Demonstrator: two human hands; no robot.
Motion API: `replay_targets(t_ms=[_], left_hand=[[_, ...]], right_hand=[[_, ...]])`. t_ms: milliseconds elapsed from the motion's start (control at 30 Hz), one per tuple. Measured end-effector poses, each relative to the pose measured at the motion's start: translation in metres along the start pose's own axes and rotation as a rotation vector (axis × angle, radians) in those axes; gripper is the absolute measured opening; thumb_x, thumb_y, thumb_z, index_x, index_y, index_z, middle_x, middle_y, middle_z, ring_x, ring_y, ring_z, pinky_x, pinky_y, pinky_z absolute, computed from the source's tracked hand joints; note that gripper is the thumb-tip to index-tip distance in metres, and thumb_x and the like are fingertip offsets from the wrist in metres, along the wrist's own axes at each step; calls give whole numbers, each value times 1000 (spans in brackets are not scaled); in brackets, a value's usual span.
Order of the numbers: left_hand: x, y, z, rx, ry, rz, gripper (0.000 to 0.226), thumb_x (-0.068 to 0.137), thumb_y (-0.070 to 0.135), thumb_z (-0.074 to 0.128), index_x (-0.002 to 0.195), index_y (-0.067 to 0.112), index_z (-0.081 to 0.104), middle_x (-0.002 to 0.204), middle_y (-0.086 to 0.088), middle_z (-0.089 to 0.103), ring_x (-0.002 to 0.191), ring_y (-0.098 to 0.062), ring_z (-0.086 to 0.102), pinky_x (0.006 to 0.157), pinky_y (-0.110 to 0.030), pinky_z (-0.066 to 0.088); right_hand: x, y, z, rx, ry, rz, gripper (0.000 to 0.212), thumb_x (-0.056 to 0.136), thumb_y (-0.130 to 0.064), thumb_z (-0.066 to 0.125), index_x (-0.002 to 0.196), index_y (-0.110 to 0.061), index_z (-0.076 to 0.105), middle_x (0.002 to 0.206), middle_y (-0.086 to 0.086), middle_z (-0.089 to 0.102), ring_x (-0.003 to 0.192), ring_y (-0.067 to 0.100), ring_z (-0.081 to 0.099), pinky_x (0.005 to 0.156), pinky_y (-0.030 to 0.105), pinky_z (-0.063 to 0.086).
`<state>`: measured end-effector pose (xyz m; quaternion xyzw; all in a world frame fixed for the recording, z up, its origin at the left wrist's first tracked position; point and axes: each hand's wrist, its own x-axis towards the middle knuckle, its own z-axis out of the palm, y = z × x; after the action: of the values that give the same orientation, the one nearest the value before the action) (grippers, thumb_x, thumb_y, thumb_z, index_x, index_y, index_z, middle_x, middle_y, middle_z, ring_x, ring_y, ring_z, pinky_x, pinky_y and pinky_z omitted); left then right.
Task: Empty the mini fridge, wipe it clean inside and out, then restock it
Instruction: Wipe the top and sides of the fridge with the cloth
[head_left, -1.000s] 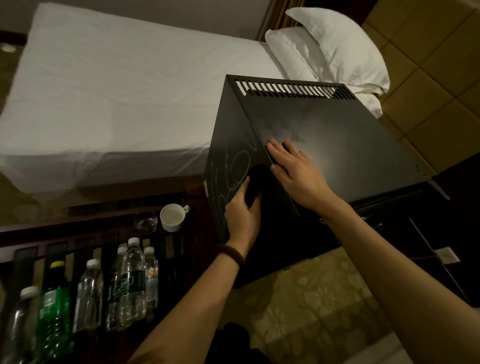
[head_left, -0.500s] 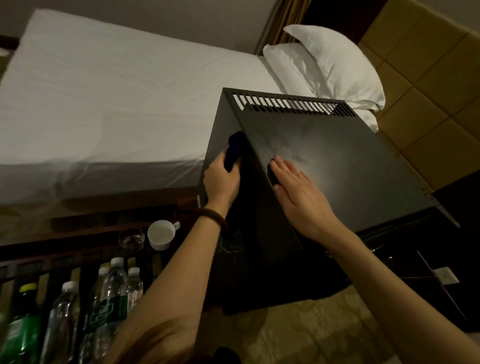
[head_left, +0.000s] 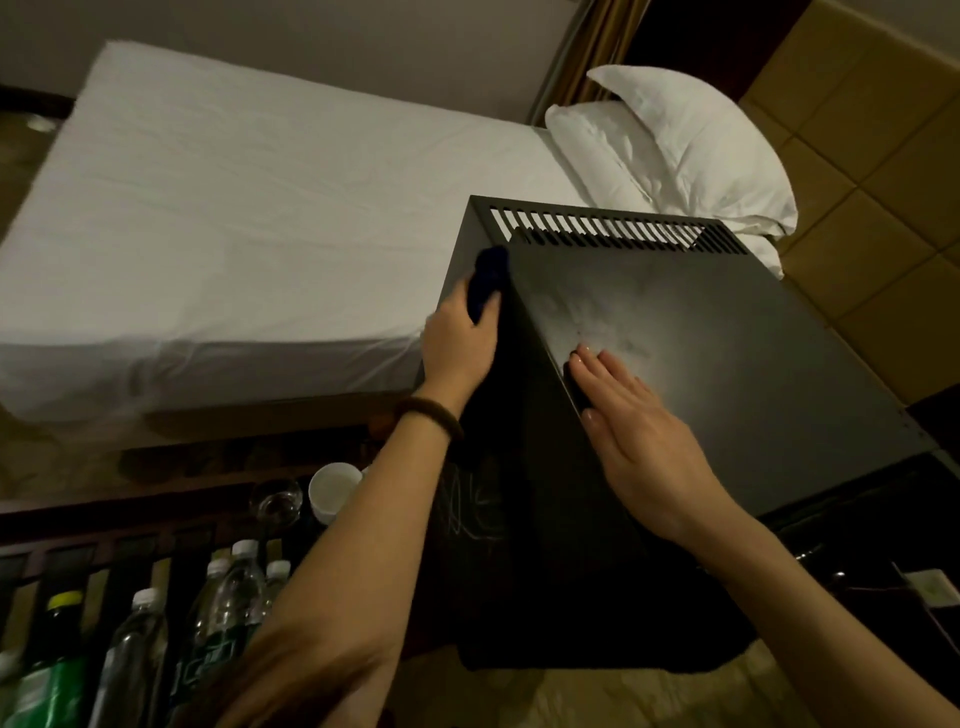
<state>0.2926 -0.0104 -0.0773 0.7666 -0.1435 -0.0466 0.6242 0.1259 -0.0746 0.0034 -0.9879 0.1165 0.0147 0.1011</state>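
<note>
The black mini fridge (head_left: 727, 364) stands in front of me, its vented top facing up. My left hand (head_left: 460, 343) grips a dark blue cloth (head_left: 485, 280) and presses it against the fridge's left side near the top back corner. My right hand (head_left: 639, 441) lies flat on the fridge's top, fingers straight, at the left edge. Faint wipe streaks show on the top and on the left side lower down.
Several water bottles (head_left: 228, 623) and a green bottle (head_left: 47, 670) stand on a dark slatted rack (head_left: 104, 551) at the lower left, with a white cup (head_left: 332, 488) and a glass (head_left: 275, 501). A white bed (head_left: 234, 223) with pillows (head_left: 675, 156) lies behind.
My left hand with the cloth has slid up the fridge's left side from the lower front to the top back corner. My right hand stays flat on the top.
</note>
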Motion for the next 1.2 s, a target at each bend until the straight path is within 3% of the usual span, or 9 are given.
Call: replay_targets(t_ms=[233,367,467,567,700,767,867,933,1200], left_hand=[[45,-45,2,-122,-115,-191,36,97,27,44,130,11,48,128,-14,55,117,-31,51,96,-34,38],[-29,-82,11,-174,-156,-256,38,96,24,48,132,12,48,128,-11,55,120,-28,50,102,-39,39],[-88,-74,16,-203,-119,-319,45,94,26,51,137,17,42,136,-3,50,127,-19,43,108,-28,30],[-131,-49,16,-306,-96,-209,49,91,23,56,137,26,40,141,3,45,130,-10,39,111,-30,30],[-141,-37,16,-248,-84,5,46,90,29,52,134,32,39,137,15,41,127,3,36,106,-15,28],[-132,-58,19,-211,-137,-100,46,94,23,50,138,26,38,141,8,42,130,-5,37,106,-20,28],[-128,-95,19,-223,-250,-483,46,97,30,44,141,29,33,142,-1,44,129,-18,42,105,-30,32],[-139,-96,20,-253,-268,-597,46,97,33,42,142,31,31,143,-2,43,129,-20,42,107,-35,32],[-141,-29,13,-238,-96,4,47,92,26,53,136,30,38,134,13,46,123,3,39,105,-16,32]], right_hand=[[4,1,1,20,-13,6,59,85,-39,14,142,-29,4,143,-24,1,134,-7,-5,106,11,-3],[2,0,2,-4,3,5,62,86,-39,14,146,-26,10,144,-23,1,136,-4,-4,109,15,0],[1,-1,2,-13,-5,5,62,87,-39,14,147,-25,11,148,-20,3,137,-2,-4,110,18,1],[1,0,3,-43,2,14,62,87,-39,15,148,-26,13,154,-14,9,141,3,0,111,20,2],[2,-1,3,-56,12,4,62,87,-38,16,148,-24,17,155,-11,12,143,7,2,108,18,1],[2,-1,1,-42,-6,12,54,95,-35,18,148,-24,16,156,-10,11,143,8,2,109,19,0],[1,-2,-1,-30,-5,8,49,100,-28,24,148,-22,16,156,-8,11,143,9,2,110,21,2],[1,-3,-1,-33,3,5,48,100,-27,26,148,-22,17,156,-7,12,143,10,3,111,22,3],[0,-1,3,-29,13,7,53,95,-34,19,148,-23,17,156,-10,11,143,6,2,110,21,3]])
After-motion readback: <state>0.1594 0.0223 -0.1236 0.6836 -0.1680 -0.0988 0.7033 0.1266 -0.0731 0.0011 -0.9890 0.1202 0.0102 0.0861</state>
